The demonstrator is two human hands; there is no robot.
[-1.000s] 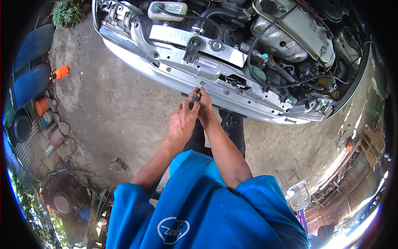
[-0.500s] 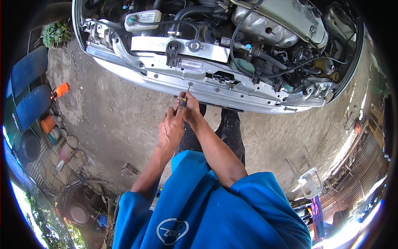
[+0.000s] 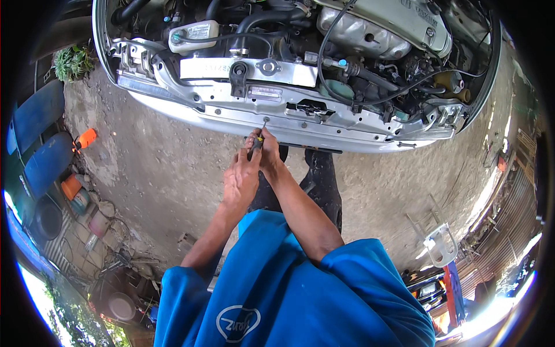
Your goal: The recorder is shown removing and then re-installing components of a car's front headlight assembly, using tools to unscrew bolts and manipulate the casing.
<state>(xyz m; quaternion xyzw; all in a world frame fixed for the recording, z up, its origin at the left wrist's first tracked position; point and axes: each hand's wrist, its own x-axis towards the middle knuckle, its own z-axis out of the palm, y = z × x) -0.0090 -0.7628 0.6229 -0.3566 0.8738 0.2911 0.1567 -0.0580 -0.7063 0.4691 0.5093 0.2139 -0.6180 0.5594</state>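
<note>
My left hand [image 3: 240,180] and my right hand [image 3: 269,155] are close together at the front edge of a silver car [image 3: 191,118]. Between them is a screwdriver [image 3: 256,147] with a black and yellow handle, gripped by the fingers of both. Its thin shaft points away from me, with the tip at a small screw or bolt head [image 3: 266,120] in the front panel; I cannot tell whether they touch. My left fingers lie around the handle's near end, and my right fingers close around it further forward, partly hiding it.
Beyond the panel lies the open engine bay, with a hood latch [image 3: 312,109], a white reservoir [image 3: 193,37] and a looping black cable [image 3: 325,55]. Blue barrels [image 3: 47,162] and an orange object [image 3: 87,137] are at left. A metal frame [image 3: 442,244] stands on the dirt floor at right.
The view has shifted slightly, moving the surroundings a little in the picture. Both hands keep their grip on the screwdriver, and its tip stays by the same screw or bolt head.
</note>
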